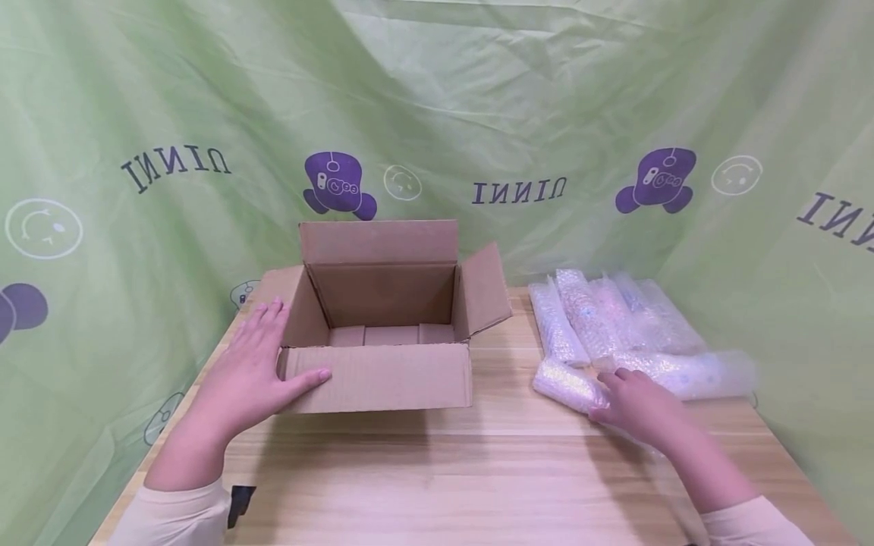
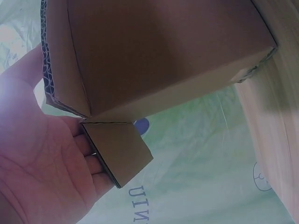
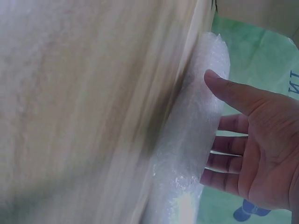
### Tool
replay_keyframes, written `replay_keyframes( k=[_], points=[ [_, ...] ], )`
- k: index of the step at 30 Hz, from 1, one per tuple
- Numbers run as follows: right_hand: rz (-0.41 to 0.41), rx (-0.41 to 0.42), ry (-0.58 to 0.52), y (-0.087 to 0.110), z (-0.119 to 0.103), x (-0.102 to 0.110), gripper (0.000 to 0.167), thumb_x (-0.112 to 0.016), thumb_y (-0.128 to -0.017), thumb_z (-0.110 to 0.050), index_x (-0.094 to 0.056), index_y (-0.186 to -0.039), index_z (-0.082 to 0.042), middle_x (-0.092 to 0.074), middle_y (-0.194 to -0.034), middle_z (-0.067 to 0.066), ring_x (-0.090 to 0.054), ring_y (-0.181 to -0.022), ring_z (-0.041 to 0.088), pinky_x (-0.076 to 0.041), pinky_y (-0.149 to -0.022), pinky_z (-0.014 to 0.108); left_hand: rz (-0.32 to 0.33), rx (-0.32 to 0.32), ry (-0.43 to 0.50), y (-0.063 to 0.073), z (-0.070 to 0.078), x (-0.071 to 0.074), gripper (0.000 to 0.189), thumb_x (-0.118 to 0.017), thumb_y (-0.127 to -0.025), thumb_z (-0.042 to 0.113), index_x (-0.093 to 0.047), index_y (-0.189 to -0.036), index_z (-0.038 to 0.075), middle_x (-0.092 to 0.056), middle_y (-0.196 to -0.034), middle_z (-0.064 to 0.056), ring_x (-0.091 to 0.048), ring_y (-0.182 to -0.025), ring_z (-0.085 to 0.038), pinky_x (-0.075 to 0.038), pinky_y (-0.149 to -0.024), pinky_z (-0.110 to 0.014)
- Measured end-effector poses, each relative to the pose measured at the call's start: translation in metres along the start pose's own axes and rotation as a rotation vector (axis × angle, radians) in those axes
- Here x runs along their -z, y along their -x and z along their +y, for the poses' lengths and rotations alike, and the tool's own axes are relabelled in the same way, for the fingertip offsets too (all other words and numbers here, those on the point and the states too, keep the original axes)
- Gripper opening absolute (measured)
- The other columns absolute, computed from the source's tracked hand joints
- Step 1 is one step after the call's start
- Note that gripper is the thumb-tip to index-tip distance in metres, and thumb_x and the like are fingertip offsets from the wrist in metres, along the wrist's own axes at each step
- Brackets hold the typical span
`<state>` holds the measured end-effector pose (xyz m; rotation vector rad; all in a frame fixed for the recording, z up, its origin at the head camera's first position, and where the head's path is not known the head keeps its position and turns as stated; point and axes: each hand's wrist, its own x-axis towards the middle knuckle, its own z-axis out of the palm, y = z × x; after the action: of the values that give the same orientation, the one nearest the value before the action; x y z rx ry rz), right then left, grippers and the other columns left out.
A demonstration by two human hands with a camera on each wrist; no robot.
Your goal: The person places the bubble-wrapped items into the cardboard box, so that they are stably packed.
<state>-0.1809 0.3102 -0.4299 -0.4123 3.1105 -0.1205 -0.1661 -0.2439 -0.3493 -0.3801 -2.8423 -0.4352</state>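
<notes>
The right hand (image 1: 638,406) straddles a bubble-wrapped roll (image 1: 563,383), thumb on one side and fingers round the other, in what looks like a grip, though its firmness cannot be told; the left hand (image 1: 249,371) grasps nothing, its thumb and fingers spread over a corner of the cardboard carton (image 1: 389,296). Behind everything hangs a green printed backdrop (image 1: 437,91), and before it stands the wood-grain table (image 1: 423,485). The carton sits upright on the table, left of the wrapped goods, its top flaps unfolded; the left thumb rests on the near flap (image 1: 403,379), the other fingers over the left flap (image 1: 275,283). To the right, a group of bubble-wrapped packages (image 1: 587,318) lies side by side, with a longer wrapped roll (image 1: 713,375) across their near ends, just beyond the right hand. The held roll is at the near left edge of that group, well apart from the carton; whether it rests fully on the table or is slightly raised is unclear. The step in hand appears to be picking up this one roll while the carton is steadied. The next move seems to call for a secure hold and a lift clear of the neighbouring packages, with the left hand keeping the flaps out of the way.
</notes>
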Motion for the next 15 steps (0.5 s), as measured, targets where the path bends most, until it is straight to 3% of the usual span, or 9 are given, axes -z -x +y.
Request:
replay_keyframes(
  k=[5,15],
  points=[
    [0.014,0.035,-0.011,0.0,-0.002,0.0,0.058,-0.078,-0.078,-0.04,-0.065,-0.114,0.003,-0.067,-0.106,0.025,-0.064,-0.094,0.044,-0.052,-0.082,0.06,0.004,0.003,0.003,0.0,-0.001,-0.001,0.112,-0.058,-0.083,0.072,-0.012,-0.157,0.0,-0.014,-0.162,-0.023,-0.007,-0.151,-0.039,-0.009,-0.123,-0.053],
    [0.042,0.05,-0.033,0.0,-0.001,0.016,0.058,-0.078,-0.078,-0.04,-0.066,-0.117,0.001,-0.069,-0.105,0.02,-0.066,-0.09,0.038,-0.055,-0.077,0.057,0.011,-0.007,-0.004,0.0,-0.001,-0.001,0.112,-0.058,-0.084,0.071,-0.012,-0.156,-0.001,-0.015,-0.162,-0.024,-0.008,-0.151,-0.04,-0.009,-0.124,-0.051]
  ],
)
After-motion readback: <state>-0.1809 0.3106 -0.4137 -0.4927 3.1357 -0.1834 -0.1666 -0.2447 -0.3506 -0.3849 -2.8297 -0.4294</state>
